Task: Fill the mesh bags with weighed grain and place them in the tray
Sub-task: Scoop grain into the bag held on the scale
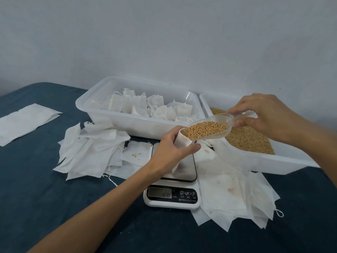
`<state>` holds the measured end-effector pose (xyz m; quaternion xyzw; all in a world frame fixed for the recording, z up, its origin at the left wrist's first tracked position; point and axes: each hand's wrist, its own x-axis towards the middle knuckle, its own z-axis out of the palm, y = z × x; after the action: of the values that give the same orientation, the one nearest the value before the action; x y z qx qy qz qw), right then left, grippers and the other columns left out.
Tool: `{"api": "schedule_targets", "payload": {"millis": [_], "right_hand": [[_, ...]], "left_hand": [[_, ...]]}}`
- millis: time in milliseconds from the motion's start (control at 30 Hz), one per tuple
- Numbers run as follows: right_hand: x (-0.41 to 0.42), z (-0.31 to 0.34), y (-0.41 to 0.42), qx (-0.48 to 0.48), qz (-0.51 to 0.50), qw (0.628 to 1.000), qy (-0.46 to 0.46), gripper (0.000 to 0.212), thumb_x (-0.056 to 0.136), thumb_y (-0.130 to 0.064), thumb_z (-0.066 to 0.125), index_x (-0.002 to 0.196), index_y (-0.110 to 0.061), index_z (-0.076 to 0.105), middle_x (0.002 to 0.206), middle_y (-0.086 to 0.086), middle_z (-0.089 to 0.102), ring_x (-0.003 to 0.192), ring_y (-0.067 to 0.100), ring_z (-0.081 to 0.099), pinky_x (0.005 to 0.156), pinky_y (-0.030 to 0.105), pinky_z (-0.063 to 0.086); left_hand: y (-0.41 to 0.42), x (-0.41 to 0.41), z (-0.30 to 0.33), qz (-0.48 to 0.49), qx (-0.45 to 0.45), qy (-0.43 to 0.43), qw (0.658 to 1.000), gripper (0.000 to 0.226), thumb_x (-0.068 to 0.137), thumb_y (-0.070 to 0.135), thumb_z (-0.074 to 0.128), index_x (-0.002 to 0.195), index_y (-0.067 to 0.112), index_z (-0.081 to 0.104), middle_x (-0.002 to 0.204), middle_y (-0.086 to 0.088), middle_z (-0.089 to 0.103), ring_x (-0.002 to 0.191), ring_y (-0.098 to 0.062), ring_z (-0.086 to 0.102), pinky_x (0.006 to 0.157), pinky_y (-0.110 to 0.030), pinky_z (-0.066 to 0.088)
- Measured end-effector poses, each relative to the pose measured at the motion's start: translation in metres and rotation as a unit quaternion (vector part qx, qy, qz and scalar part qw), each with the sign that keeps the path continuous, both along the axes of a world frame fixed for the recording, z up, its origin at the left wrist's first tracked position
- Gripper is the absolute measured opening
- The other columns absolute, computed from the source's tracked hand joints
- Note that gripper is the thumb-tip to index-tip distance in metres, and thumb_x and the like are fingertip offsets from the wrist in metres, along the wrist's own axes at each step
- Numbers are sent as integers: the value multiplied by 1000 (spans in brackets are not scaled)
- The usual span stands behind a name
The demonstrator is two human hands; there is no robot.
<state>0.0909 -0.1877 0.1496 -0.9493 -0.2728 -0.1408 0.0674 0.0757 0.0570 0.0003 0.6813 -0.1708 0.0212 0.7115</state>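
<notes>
A mesh bag stands over the scale, its mouth held open by the left hand, whose fingers and thumb wrap round it. The right hand pinches the handle of a clear scoop heaped with grain, and the scoop's lip touches the bag's mouth. The bag's lower end hangs down to the scale's plate; the display shows a faint reading, too dim to be sure of. Far left of the scoop sits the tray with filled bags inside. To the right, a second tub holds loose grain. Flat empty bags lie heaped on the dark cloth left of the scale, with more to its right.
</notes>
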Motion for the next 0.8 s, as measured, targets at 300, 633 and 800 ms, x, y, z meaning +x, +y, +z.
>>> {"api": "schedule_targets", "payload": {"millis": [300, 633, 800], "right_hand": [[1, 0, -3, -4, -2, 1000, -3, 31, 82, -23, 79, 113, -27, 75, 99, -15, 66, 97, 16, 56, 92, 37, 40], [0, -3, -2, 3, -2, 1000, -6, 31, 82, -22, 80, 112, -27, 76, 99, -14, 67, 97, 16, 57, 93, 41, 43], [1, -3, -2, 12, -5, 1000, -5, 30, 82, -23, 79, 111, -27, 76, 99, -13, 68, 98, 15, 57, 93, 42, 43]], "left_hand": [[0, -1, 1, 4, 1, -1, 1000, 31, 88, 25, 80, 117, 20, 69, 110, 2, 76, 105, -16, 69, 105, -47, 52], [0, -1, 1, 7, 3, 4, 1000, 33, 88, 28, 80, 118, 22, 69, 112, 3, 76, 108, -18, 70, 108, -51, 51], [0, -2, 1, 10, -3, 5, 1000, 34, 87, 26, 80, 118, 19, 69, 113, 0, 77, 110, -23, 70, 108, -52, 50]]}}
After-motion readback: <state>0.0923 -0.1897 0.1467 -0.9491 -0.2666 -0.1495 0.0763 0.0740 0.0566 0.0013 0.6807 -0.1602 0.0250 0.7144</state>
